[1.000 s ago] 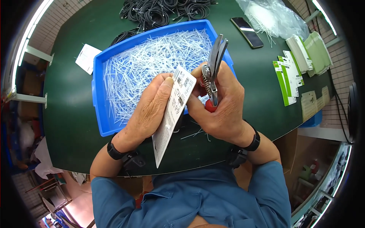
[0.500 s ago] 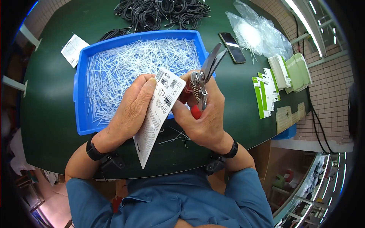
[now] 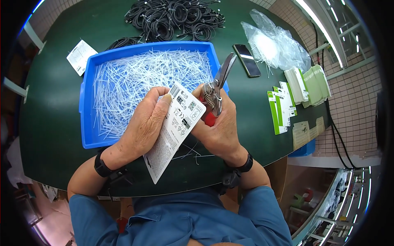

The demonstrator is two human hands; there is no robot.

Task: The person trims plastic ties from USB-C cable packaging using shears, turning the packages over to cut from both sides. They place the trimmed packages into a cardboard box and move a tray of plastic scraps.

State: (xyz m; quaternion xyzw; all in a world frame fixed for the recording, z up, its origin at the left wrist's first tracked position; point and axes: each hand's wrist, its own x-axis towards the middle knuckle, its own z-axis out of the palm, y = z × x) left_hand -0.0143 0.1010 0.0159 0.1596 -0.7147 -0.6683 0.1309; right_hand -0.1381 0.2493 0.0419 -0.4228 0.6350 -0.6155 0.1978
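My left hand (image 3: 145,123) grips a white printed packaging card (image 3: 174,133) by its left edge, thumb on the printed face. The card is tilted, its lower end hanging toward me. In my right hand (image 3: 221,133) is a pair of spring-loaded pruning shears (image 3: 213,92) with red handles, blades pointing up and away. The right fingers are partly hidden behind the card's right edge; I cannot tell whether they touch it. Beneath and beyond both hands stands a blue tray (image 3: 84,123) holding a heap of thin white plastic strips (image 3: 156,65).
Coiled black cables (image 3: 174,20) lie at the back. Another card (image 3: 81,57) rests left of the tray. On the right are a phone (image 3: 247,61), a clear plastic bag (image 3: 279,43), stacked cards (image 3: 297,86) and loose green-and-white cards (image 3: 281,110). Several white strips (image 3: 195,155) lie near the front edge.
The shears' blades have come closer together. The card has turned its printed face more toward view, while my left hand keeps its hold.
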